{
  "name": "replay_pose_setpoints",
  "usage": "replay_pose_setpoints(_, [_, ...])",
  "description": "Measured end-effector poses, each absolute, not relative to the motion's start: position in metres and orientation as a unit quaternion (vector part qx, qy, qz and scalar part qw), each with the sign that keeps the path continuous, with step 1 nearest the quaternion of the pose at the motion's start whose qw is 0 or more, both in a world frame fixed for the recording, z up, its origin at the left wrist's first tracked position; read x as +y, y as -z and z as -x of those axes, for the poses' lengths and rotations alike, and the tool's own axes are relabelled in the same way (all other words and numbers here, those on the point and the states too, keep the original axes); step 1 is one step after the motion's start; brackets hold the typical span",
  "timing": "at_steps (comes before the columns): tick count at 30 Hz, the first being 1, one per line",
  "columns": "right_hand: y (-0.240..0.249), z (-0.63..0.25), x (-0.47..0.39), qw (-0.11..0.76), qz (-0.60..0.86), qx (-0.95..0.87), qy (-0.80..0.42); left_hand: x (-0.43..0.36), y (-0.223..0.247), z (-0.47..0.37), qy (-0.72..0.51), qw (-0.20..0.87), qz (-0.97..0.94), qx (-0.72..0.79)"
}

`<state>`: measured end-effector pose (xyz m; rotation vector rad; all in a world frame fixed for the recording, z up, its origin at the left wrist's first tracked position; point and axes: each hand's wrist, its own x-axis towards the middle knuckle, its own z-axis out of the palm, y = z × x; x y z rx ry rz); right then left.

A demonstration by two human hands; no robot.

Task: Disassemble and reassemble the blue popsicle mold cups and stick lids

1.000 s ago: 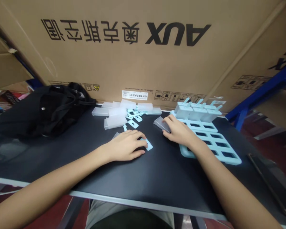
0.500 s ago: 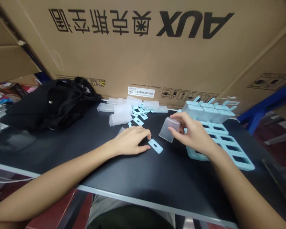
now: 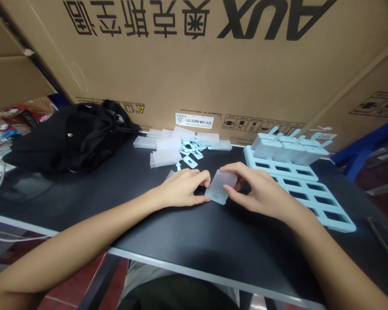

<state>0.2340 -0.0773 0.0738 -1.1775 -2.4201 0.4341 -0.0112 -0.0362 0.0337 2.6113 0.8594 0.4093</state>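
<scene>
Both forearms are bare right up to the bottom edge of the view, with no sleeve or cuff on either of them. The left hand (image 3: 181,189) and the right hand (image 3: 261,193) wear no gloves, and no ring, watch or strap shows at the fingers or the 2 wrists. The fingernails look short and plain. Below the near side of the table, a strip of clothing over the lap is visible: pale grey-beige cloth, with a darker greenish-black patch in the middle of it.
</scene>
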Motion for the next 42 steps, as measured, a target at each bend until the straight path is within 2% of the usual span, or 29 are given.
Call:
replay_pose_setpoints(8, [-0.074, -0.232, -0.078, 0.199, 0.391, -0.893, -0.097, -0.036, -0.032, 0.011, -0.153, 0.175, -0.924, 0.305])
replay_pose_setpoints(16, [-0.077, -0.230, -0.083, 0.156, 0.354, -0.922, -0.015, -0.036, -0.033, 0.011, -0.161, 0.172, -0.921, 0.310])
replay_pose_setpoints(23, [-0.077, -0.228, -0.083, 0.156, 0.399, -0.903, -0.035, -0.037, -0.037, 0.012, -0.152, 0.160, -0.931, 0.290])
replay_pose_setpoints(27, [-0.077, -0.230, -0.083, 0.161, 0.401, -0.901, -0.040, -0.021, -0.054, 0.019, -0.133, 0.147, -0.943, 0.268])
replay_pose_setpoints(29, [-0.077, -0.232, -0.082, 0.158, 0.405, -0.900, -0.032, -0.004, -0.067, 0.020, -0.121, 0.109, -0.943, 0.290])
replay_pose_setpoints(33, [-0.079, -0.238, -0.082, 0.137, 0.431, -0.892, -0.020, 0.036, -0.083, 0.011, -0.038, -0.053, -0.926, 0.373])
replay_pose_setpoints(35, [-0.081, -0.242, -0.081, 0.129, 0.445, -0.886, -0.021, 0.052, -0.083, 0.004, 0.007, -0.101, -0.909, 0.404])
replay_pose_setpoints(38, [-0.082, -0.250, -0.080, 0.121, 0.465, -0.877, -0.025, 0.067, -0.074, -0.005, 0.053, -0.105, -0.899, 0.421])
replay_pose_setpoints(42, [-0.083, -0.260, -0.077, 0.140, 0.490, -0.859, -0.048, 0.074, -0.062, -0.006, 0.034, -0.096, -0.896, 0.432])
